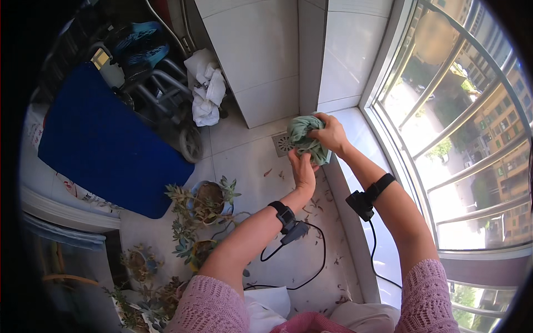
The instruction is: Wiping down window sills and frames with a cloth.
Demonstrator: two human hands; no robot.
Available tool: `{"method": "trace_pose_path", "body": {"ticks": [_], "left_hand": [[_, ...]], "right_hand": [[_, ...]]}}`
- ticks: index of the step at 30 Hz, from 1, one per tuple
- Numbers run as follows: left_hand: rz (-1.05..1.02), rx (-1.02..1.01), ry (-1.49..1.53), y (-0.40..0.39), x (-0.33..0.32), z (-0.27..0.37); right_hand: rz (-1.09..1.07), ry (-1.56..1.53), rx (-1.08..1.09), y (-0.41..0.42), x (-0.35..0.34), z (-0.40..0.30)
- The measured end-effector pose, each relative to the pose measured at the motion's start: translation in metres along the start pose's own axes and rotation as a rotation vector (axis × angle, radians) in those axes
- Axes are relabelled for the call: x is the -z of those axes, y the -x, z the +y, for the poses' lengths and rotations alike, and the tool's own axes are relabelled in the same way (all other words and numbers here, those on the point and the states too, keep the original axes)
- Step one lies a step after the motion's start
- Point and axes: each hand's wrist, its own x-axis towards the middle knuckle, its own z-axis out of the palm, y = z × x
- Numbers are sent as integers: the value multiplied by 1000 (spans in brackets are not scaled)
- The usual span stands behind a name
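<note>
A crumpled green cloth [306, 130] is bunched between my two hands, beside the ledge under the window. My right hand [332, 134] grips it from the right, fingers curled over its top folds. From below, my left hand [304, 172] holds its lower edge, with part of the fingers hidden by the fabric. A square metal floor drain [283, 144] shows just left of the cloth, partly covered by it. The white window ledge [354, 125] runs along the right, below the barred window [449, 137].
Potted succulents [208, 202] stand on the tiled floor [237, 166] at left. Dry fallen leaves [316, 204] lie along the ledge's base. A blue panel [104, 145], a wheeled metal frame [166, 89] and a white plastic bag [208, 95] occupy the upper left. Cables hang from both wrist-worn devices.
</note>
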Motion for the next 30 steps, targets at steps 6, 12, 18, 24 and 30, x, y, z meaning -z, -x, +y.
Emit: {"method": "trace_pose_path", "body": {"ticks": [6, 12, 18, 24, 30], "left_hand": [[-335, 145, -22, -15, 22, 122], [109, -823, -733, -87, -18, 182], [441, -1522, -911, -162, -81, 227], [456, -1450, -1281, -215, -98, 150], [186, -1438, -1770, -244, -41, 85]], "right_hand": [[-239, -106, 186, 28, 3, -37], [129, 888, 265, 58, 49, 72], [29, 920, 161, 68, 48, 76], [49, 902, 193, 65, 42, 73], [52, 913, 172, 66, 46, 73]]}}
